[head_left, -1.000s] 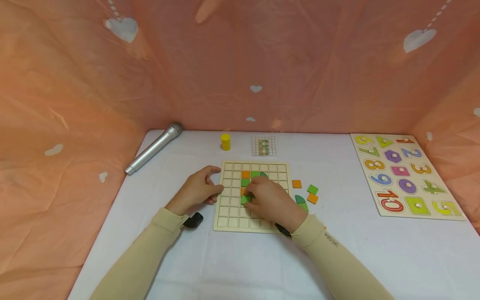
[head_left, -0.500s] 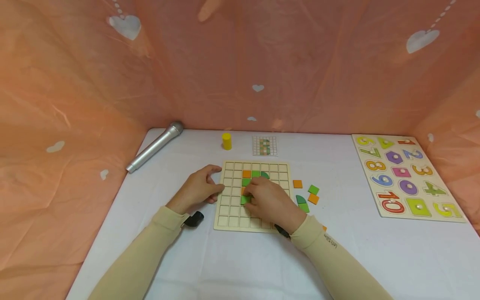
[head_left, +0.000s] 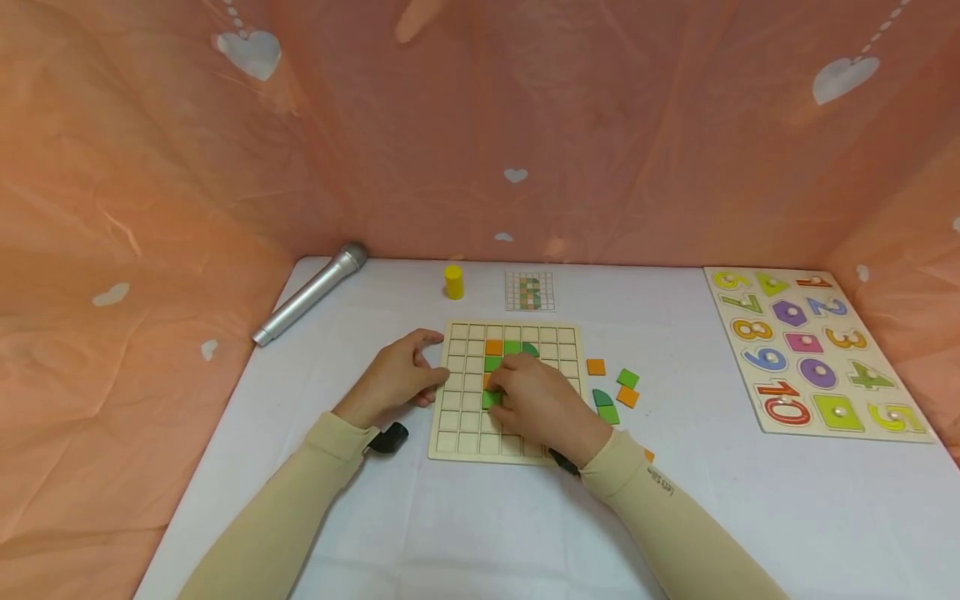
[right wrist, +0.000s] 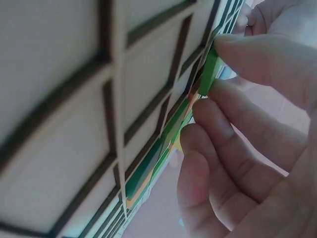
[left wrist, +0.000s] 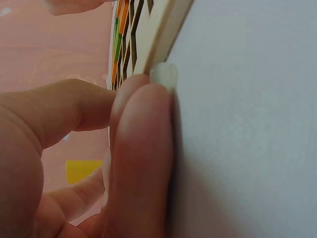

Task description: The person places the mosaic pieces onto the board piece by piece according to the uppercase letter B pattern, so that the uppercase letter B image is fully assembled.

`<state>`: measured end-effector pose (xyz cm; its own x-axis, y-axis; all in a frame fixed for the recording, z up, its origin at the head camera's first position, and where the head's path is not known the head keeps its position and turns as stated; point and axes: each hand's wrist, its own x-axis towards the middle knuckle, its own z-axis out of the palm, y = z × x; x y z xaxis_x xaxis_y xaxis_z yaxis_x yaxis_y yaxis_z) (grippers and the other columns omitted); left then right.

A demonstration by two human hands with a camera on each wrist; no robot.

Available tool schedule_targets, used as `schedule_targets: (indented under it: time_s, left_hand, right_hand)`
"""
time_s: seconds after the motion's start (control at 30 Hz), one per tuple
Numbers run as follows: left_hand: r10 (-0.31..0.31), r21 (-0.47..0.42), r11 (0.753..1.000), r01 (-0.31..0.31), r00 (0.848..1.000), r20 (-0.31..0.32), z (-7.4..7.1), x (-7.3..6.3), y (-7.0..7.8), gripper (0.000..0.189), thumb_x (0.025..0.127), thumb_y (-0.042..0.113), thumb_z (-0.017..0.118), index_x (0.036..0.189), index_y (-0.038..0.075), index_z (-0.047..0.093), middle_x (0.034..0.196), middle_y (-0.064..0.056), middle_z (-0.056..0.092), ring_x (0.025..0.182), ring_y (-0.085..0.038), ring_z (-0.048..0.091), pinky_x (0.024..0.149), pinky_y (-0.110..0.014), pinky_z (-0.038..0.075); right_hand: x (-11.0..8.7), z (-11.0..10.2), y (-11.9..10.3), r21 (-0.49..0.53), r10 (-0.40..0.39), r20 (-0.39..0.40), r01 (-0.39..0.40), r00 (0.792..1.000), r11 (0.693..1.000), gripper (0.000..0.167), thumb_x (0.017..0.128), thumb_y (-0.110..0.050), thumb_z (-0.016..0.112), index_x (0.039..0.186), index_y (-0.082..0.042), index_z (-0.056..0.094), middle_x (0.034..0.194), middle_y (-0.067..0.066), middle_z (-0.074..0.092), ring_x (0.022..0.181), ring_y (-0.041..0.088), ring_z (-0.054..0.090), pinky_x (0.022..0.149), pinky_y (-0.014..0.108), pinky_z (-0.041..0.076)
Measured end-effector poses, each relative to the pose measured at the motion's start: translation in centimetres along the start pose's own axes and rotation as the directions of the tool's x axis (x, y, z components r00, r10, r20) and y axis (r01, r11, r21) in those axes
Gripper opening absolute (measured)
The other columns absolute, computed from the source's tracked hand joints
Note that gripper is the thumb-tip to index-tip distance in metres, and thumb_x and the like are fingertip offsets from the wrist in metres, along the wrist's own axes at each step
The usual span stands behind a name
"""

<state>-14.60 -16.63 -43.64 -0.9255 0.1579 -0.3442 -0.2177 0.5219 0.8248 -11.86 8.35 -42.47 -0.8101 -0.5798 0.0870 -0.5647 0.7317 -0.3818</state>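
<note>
Looks like matt wood across the grid board point(head_left: 467, 422), smooth on the green tile point(right wrist: 209, 74). Gleams metallic on the microphone point(head_left: 306, 298). Creases like cloth along the drape point(head_left: 390, 158). Possibly paper in the pattern card point(head_left: 530, 292), too small to tell.

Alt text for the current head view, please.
A right hand pinches a green tile at a wooden grid board, while the left hand touches the board's left edge. Loose tiles and a number puzzle lie to the right; a silver microphone, yellow cylinder and pattern card are farther back.
</note>
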Motion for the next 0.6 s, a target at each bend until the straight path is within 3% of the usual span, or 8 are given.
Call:
schedule_targets:
  time_s: [0.6]
  left_hand:
    - [0.018,0.011,1.000,-0.018,1.000,-0.003,0.00,0.07,-0.06,0.063,0.098,0.016,0.079,0.155,0.016,0.051,0.085,-0.009,0.069,0.063,-0.015,0.068,0.062,-0.028,0.063]
  right_hand:
    - [0.14,0.05,-0.04,-0.005,-0.004,-0.006,0.004,1.000,1.000,0.009,0.090,-0.016,0.083,0.100,-0.014,0.083,0.096,-0.004,0.070,0.093,0.015,0.061,0.079,0.031,0.059]
